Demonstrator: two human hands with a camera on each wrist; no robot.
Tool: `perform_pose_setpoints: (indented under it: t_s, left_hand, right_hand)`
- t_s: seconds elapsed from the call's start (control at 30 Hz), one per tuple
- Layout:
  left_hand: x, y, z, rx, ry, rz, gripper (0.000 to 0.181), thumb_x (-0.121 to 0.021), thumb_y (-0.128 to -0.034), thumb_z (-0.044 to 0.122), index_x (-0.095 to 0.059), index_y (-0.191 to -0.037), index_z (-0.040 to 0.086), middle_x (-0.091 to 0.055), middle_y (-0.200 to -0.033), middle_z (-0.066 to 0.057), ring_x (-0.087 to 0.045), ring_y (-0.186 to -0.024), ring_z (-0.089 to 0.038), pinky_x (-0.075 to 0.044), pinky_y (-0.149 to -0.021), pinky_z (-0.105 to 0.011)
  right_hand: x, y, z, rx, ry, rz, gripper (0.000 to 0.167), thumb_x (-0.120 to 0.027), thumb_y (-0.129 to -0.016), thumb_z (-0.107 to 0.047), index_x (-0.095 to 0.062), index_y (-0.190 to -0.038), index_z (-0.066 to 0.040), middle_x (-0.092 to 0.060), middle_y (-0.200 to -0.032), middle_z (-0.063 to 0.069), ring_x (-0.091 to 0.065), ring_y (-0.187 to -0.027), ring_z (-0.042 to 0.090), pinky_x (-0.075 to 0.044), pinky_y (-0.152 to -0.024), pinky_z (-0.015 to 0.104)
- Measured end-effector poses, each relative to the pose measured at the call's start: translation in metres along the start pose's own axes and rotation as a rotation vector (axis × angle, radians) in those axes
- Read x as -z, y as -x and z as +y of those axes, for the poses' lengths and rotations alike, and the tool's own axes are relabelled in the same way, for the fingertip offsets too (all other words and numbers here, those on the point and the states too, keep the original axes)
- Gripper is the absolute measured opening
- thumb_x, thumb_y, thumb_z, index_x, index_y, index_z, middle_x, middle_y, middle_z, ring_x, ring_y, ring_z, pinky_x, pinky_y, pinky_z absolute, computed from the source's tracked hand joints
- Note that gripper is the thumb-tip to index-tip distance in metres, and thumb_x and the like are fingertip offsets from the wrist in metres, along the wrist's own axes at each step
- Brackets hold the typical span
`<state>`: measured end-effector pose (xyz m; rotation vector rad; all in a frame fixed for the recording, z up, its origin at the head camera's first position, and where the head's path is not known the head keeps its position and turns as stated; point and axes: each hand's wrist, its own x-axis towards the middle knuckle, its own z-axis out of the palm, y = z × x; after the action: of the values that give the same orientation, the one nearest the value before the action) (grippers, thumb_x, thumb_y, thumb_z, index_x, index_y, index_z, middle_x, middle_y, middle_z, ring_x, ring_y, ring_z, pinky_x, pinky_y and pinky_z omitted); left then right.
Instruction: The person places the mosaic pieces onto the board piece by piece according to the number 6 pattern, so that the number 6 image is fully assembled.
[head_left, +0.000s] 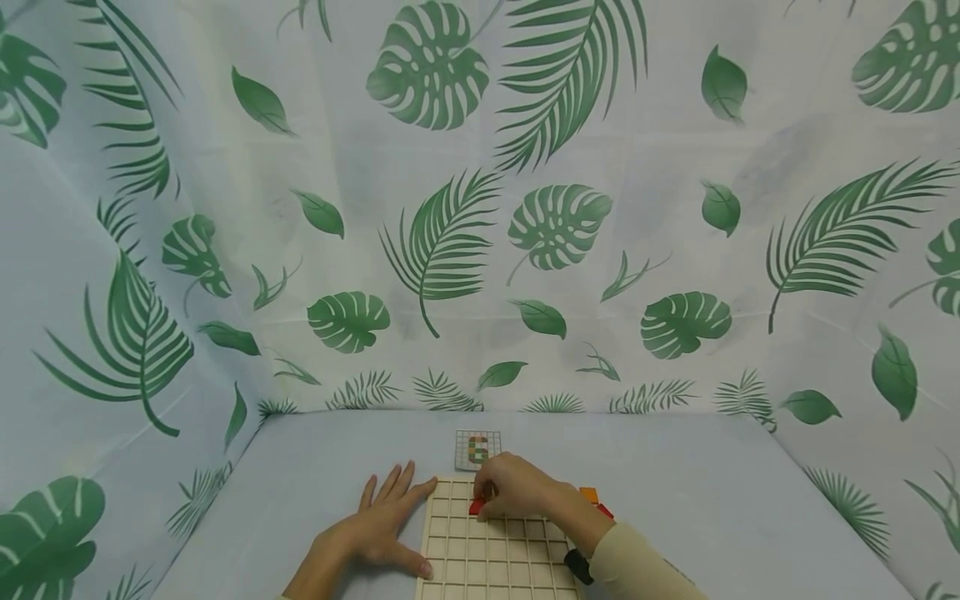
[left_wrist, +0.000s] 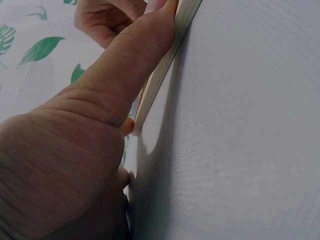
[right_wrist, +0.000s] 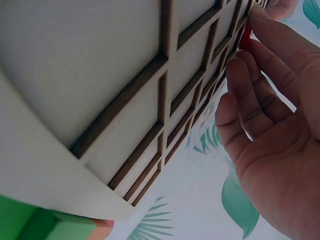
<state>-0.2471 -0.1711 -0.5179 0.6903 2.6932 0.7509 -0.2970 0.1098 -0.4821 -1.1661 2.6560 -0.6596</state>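
Note:
A pale wooden board [head_left: 487,550] with a raised grid lies on the table. My right hand [head_left: 517,487] is over its upper part and pinches a small red tile [head_left: 476,507] at one of the cells. In the right wrist view the red tile [right_wrist: 245,36] shows between thumb and index finger, the other fingers loosely bent. My left hand [head_left: 382,529] rests at the board's left side with fingers spread, its thumb and index fingertip touching the edge. From the left wrist, the thumb [left_wrist: 125,65] lies along the board's side [left_wrist: 167,65].
Beyond the board lies a small card [head_left: 465,458] with a coloured block figure on a grid. Orange [head_left: 589,495] and red [head_left: 604,511] pieces lie right of the board, partly behind my right forearm. Green blocks [right_wrist: 65,229] sit beside the board's near edge. Leaf-patterned cloth [head_left: 480,250] walls the table.

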Motion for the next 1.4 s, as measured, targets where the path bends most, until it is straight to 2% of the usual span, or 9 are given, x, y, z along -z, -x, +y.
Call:
perform_pose_setpoints:
  t_s: [0.4, 0.63, 0.73, 0.87, 0.97, 1.13, 1.4]
  left_hand:
    - [0.0, 0.001, -0.001, -0.017, 0.011, -0.002, 0.124, -0.088, -0.0655, 0.068, -0.03, -0.165, 0.022, 0.0, -0.173, -0.027, 0.006, -0.16, -0.049, 0.012, -0.119, -0.076]
    - [0.001, 0.002, 0.002, 0.001, 0.005, 0.002, 0.125, -0.088, -0.0641, 0.069, -0.03, -0.165, 0.023, -0.001, -0.173, -0.027, 0.005, -0.16, -0.049, 0.011, -0.119, -0.078]
    - [0.001, 0.002, 0.001, -0.001, 0.005, 0.003, 0.125, -0.088, -0.0644, 0.069, -0.03, -0.165, 0.023, -0.001, -0.173, -0.027, 0.005, -0.16, -0.049, 0.011, -0.119, -0.078]
    - [0.001, 0.001, 0.0, -0.01, 0.008, 0.003, 0.124, -0.088, -0.0649, 0.069, -0.03, -0.165, 0.024, -0.001, -0.173, -0.027, 0.005, -0.16, -0.049, 0.011, -0.118, -0.078]
    - [0.0, 0.001, -0.001, -0.013, 0.006, 0.008, 0.124, -0.088, -0.0647, 0.069, -0.03, -0.165, 0.025, -0.001, -0.173, -0.027, 0.004, -0.16, -0.049, 0.01, -0.118, -0.078]
    - [-0.001, 0.0, -0.003, -0.022, 0.02, -0.001, 0.123, -0.089, -0.065, 0.068, -0.031, -0.165, 0.023, -0.001, -0.173, -0.027, 0.005, -0.16, -0.05, 0.012, -0.118, -0.078]
    - [-0.002, 0.001, 0.0, -0.021, -0.005, 0.007, 0.124, -0.088, -0.0658, 0.068, -0.03, -0.165, 0.02, -0.002, -0.173, -0.028, 0.004, -0.16, -0.051, 0.011, -0.119, -0.078]
  right_hand:
    - [-0.003, -0.001, 0.003, -0.021, -0.04, 0.009, 0.018, -0.094, -0.077, -0.021, -0.081, -0.088, -0.015, -0.067, -0.075, -0.014, -0.054, -0.066, -0.003, -0.05, -0.059, 0.017]
    - [-0.002, 0.0, 0.0, -0.006, -0.021, 0.006, 0.014, -0.092, -0.079, -0.02, -0.083, -0.087, -0.014, -0.067, -0.075, -0.015, -0.053, -0.064, -0.004, -0.049, -0.058, 0.016]
    - [0.001, 0.004, -0.002, 0.006, 0.004, 0.019, 0.016, -0.092, -0.08, -0.023, -0.084, -0.091, -0.014, -0.072, -0.081, -0.012, -0.057, -0.068, -0.004, -0.051, -0.061, 0.016]
    - [0.013, 0.017, -0.002, 0.028, -0.006, 0.071, 0.021, -0.086, -0.086, -0.02, -0.083, -0.103, -0.009, -0.076, -0.096, 0.001, -0.063, -0.076, 0.001, -0.054, -0.068, 0.018]
    - [0.022, 0.029, 0.001, 0.025, -0.064, 0.126, 0.024, -0.083, -0.089, -0.017, -0.08, -0.11, -0.005, -0.076, -0.102, 0.007, -0.062, -0.078, 0.003, -0.054, -0.069, 0.02]
    - [0.031, 0.052, 0.01, -0.015, -0.146, 0.222, 0.028, -0.081, -0.091, -0.019, -0.078, -0.116, -0.007, -0.075, -0.105, 0.008, -0.061, -0.082, 0.004, -0.055, -0.069, 0.021]
    - [0.046, 0.081, 0.029, -0.126, -0.139, 0.314, 0.027, -0.082, -0.091, -0.026, -0.077, -0.116, -0.016, -0.075, -0.107, 0.004, -0.061, -0.083, 0.005, -0.056, -0.07, 0.023]
